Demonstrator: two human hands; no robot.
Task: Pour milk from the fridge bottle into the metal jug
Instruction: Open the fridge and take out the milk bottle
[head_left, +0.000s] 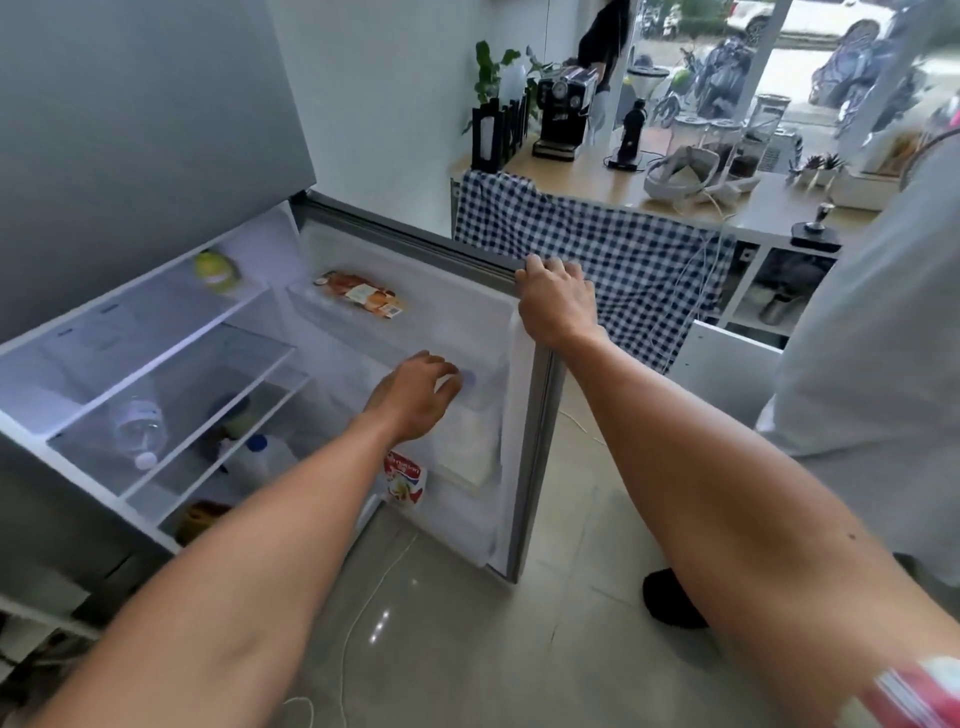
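The fridge stands open. My right hand (556, 301) grips the top edge of the fridge door (535, 467) and holds it wide. In the door's rack stands a pale white bottle (467, 436) with a blue cap (471, 379). My left hand (415, 395) reaches into the door rack, its fingers spread and curled just left of that cap, holding nothing. A second white bottle with a blue cap (254, 460) stands inside the fridge on a lower shelf. A small metal vessel (776, 307) sits on the shelf under the counter at the right; I cannot tell whether it is the jug.
A red-and-white carton (405, 475) sits low in the door, a packet of food (358, 296) in the top rack. A clear bottle (137, 431) lies on a glass shelf. A counter (597, 176) with a coffee machine (563, 111) stands behind, and a person in white (872, 338) at the right.
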